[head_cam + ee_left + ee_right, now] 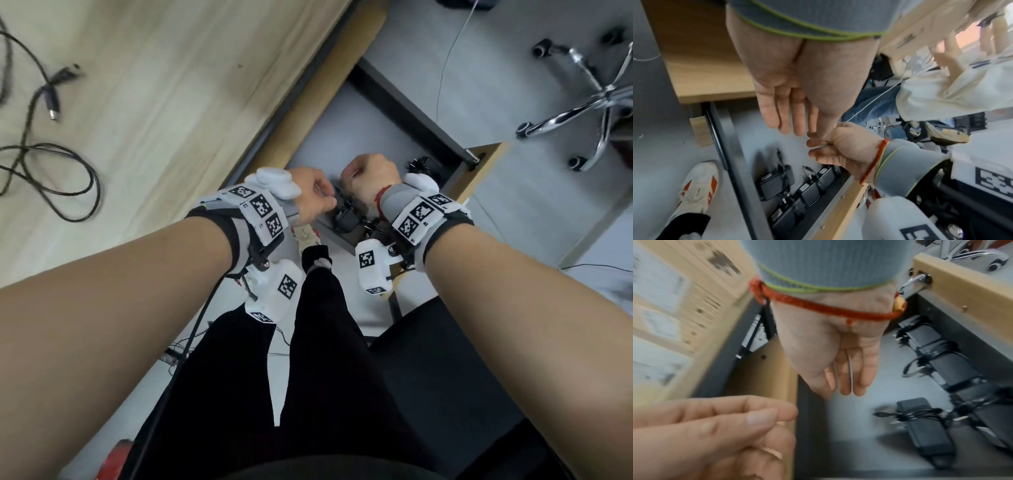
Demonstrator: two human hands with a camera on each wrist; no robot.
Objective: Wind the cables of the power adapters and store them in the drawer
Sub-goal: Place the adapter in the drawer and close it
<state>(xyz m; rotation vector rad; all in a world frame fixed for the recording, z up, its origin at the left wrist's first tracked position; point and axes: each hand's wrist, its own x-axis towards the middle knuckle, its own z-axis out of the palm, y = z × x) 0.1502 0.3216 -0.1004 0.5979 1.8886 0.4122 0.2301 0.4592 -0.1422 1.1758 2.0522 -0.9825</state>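
The drawer point(363, 130) is pulled out, grey inside with a wooden front. Several black power adapters point(941, 356) lie in a row along its wall, cables wound round them. One more wound adapter point(927, 431) lies apart on the drawer floor; it is the adapter point(774, 183) in the left wrist view. My left hand point(317, 200) and right hand point(368, 178) hover close together above them. The left hand point(793, 123) has straight fingers and holds nothing. The right hand point(846, 382) hangs relaxed and empty. In the head view the hands hide most of the adapters point(347, 217).
Loose black cables point(44, 150) with plugs lie on the wooden desk point(171, 85) at left. A chrome chair base point(599, 102) stands on the floor at right. My legs and a white-and-orange shoe point(698, 186) are beside the drawer. Another person in a cream sleeve point(941, 91) sits nearby.
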